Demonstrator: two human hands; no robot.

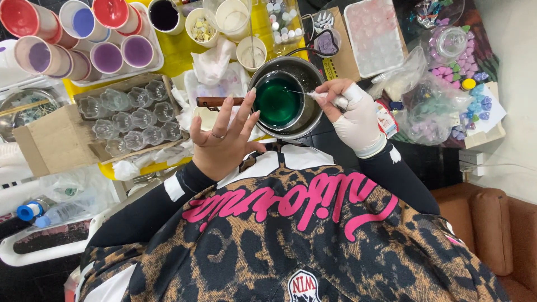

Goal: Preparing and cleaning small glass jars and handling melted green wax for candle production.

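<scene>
Green liquid fills the glass cup (pixel 278 102) inside the metal pot (pixel 302 120), the open left hand (pixel 224 137) steadying its rim while the gloved right hand (pixel 352 114) pinches a thin wick (pixel 313 95), clear moulds (pixel 134 117) apparently unfilled.

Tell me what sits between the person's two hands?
In the head view, a metal pot holding a glass of green liquid lies between the left hand and the gloved right hand.

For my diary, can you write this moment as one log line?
left hand: open, fingertips at metal pot rim | right hand: gloved, pinching white stick over green liquid | beside: clear moulds
</scene>
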